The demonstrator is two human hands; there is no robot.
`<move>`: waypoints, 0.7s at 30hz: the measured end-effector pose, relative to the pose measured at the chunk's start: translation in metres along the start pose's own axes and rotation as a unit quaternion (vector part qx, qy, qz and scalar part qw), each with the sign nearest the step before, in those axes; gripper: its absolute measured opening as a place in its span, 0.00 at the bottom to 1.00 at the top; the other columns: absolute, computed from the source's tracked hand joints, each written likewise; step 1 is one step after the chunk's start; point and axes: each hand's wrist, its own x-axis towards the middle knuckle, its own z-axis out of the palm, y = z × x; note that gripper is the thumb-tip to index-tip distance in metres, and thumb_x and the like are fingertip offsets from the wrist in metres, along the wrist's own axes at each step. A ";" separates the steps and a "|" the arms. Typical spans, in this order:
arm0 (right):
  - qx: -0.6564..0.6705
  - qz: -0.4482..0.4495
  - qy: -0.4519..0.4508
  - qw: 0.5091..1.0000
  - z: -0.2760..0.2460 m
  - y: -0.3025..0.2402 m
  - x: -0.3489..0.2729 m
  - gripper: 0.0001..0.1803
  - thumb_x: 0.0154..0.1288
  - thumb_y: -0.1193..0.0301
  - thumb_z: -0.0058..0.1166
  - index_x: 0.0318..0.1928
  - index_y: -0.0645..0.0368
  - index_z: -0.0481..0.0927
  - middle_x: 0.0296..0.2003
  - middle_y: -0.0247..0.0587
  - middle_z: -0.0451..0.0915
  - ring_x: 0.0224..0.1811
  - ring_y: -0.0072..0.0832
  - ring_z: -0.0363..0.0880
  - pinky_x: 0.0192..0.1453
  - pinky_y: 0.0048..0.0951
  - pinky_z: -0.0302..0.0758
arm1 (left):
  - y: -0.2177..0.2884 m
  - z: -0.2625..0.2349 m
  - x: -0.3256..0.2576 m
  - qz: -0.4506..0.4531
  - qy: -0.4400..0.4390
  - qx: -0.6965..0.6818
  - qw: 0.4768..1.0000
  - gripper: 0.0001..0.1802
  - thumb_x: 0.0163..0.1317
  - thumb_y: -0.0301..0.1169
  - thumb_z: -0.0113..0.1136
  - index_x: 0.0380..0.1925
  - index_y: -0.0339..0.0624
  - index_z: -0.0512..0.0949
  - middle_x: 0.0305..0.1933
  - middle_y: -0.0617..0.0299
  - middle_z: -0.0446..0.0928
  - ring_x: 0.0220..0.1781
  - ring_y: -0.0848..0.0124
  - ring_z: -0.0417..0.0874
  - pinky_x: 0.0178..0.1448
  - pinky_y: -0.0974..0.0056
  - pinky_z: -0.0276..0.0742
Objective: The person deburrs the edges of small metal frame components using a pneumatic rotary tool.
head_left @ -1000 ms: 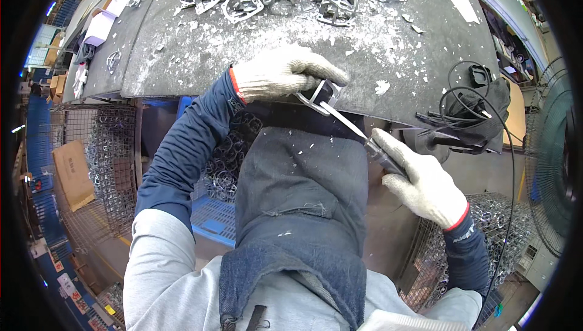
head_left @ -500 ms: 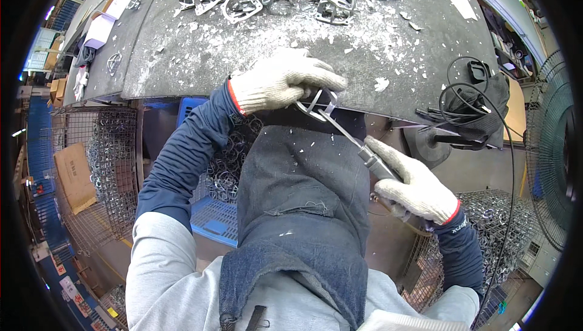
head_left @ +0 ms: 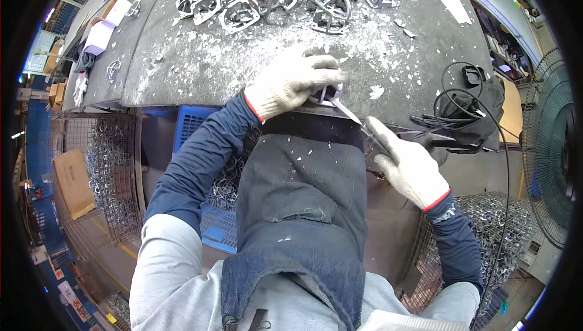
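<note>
My left hand, in a white knit glove with a red cuff edge, is closed around a small stirrup-shaped metal frame at the front edge of the dark bench. The glove hides much of the frame. My gloved right hand grips the dark grey handle of a slim metal hand tool, file-like in shape. Its straight shank points up and left, and its tip meets the frame beside my left fingers. Beyond my hands lies a heap of similar metal frames.
White flakes and powder cover the bench top. A black cable coils at its right side, close to a large fan. Blue crates and wire baskets of metal parts stand below. Small boxes are at the left.
Both hands have moved, the left slightly right, the right slightly up and left. The frame now sits closer to the bench edge, and less of the tool's shank shows.
</note>
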 end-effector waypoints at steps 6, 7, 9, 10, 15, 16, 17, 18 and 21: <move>0.074 0.037 -0.001 0.997 0.026 -0.008 -0.012 0.45 0.78 0.69 0.62 0.92 0.45 0.64 0.67 0.61 0.88 0.62 0.63 0.91 0.67 0.53 0.88 | 0.015 0.000 -0.003 -0.070 -0.070 -0.001 0.995 0.41 0.63 0.20 0.67 0.79 0.56 0.83 0.81 0.49 0.82 0.76 0.41 0.81 0.80 0.41 0.76; 0.116 -0.002 0.021 0.993 0.038 -0.001 -0.013 0.45 0.78 0.69 0.62 0.92 0.46 0.63 0.69 0.63 0.86 0.65 0.65 0.89 0.71 0.53 0.86 | 0.020 -0.008 -0.001 -0.095 -0.109 0.004 0.989 0.41 0.66 0.23 0.68 0.82 0.57 0.80 0.83 0.49 0.79 0.75 0.38 0.80 0.81 0.40 0.75; 0.120 0.003 0.025 0.992 0.035 0.003 -0.013 0.46 0.78 0.70 0.62 0.92 0.46 0.63 0.68 0.64 0.87 0.64 0.65 0.89 0.70 0.53 0.86 | 0.027 -0.011 -0.004 -0.100 -0.105 0.009 0.989 0.41 0.67 0.25 0.69 0.82 0.57 0.80 0.84 0.49 0.79 0.74 0.38 0.81 0.81 0.41 0.76; 0.123 0.009 0.027 0.992 0.033 0.001 -0.012 0.46 0.78 0.70 0.62 0.92 0.45 0.63 0.67 0.65 0.88 0.64 0.65 0.89 0.70 0.54 0.86 | 0.030 -0.013 -0.005 -0.106 -0.100 0.012 0.989 0.40 0.67 0.26 0.70 0.82 0.58 0.80 0.84 0.49 0.78 0.73 0.38 0.81 0.80 0.41 0.76; -0.095 0.038 0.037 0.994 0.047 -0.006 -0.026 0.44 0.79 0.66 0.65 0.92 0.38 0.66 0.42 0.53 0.92 0.41 0.51 0.93 0.49 0.50 0.90 | 0.039 0.001 -0.005 -0.136 -0.063 0.044 0.988 0.47 0.56 0.45 0.89 0.78 0.59 0.83 0.83 0.56 0.81 0.74 0.43 0.83 0.79 0.43 0.77; -0.095 0.037 0.040 0.994 0.040 -0.005 -0.025 0.44 0.79 0.66 0.65 0.92 0.38 0.66 0.42 0.53 0.92 0.41 0.51 0.93 0.49 0.50 0.90 | 0.038 0.003 -0.006 -0.134 -0.062 0.046 0.988 0.47 0.56 0.45 0.89 0.78 0.59 0.83 0.83 0.56 0.81 0.74 0.43 0.83 0.79 0.43 0.77; -0.148 -0.004 0.063 0.987 0.030 0.000 -0.021 0.43 0.79 0.67 0.64 0.91 0.37 0.67 0.38 0.51 0.89 0.37 0.47 0.92 0.44 0.48 0.89 | 0.037 0.005 -0.006 -0.129 -0.053 0.063 0.988 0.46 0.56 0.45 0.89 0.78 0.59 0.84 0.82 0.56 0.81 0.75 0.45 0.83 0.79 0.43 0.77; -0.198 -0.044 0.085 0.975 0.021 0.006 -0.017 0.42 0.80 0.68 0.63 0.91 0.36 0.68 0.34 0.49 0.87 0.33 0.44 0.91 0.39 0.46 0.88 | 0.036 0.006 -0.007 -0.123 -0.046 0.080 0.988 0.45 0.56 0.44 0.89 0.77 0.58 0.85 0.82 0.56 0.82 0.76 0.46 0.82 0.80 0.43 0.77; -0.353 -0.058 0.069 0.931 -0.005 0.002 -0.011 0.42 0.82 0.72 0.57 0.91 0.30 0.68 0.32 0.41 0.82 0.28 0.38 0.89 0.30 0.43 0.85 | 0.034 0.004 -0.007 -0.151 -0.064 0.038 0.986 0.45 0.55 0.43 0.88 0.76 0.59 0.86 0.82 0.57 0.81 0.78 0.48 0.81 0.81 0.42 0.75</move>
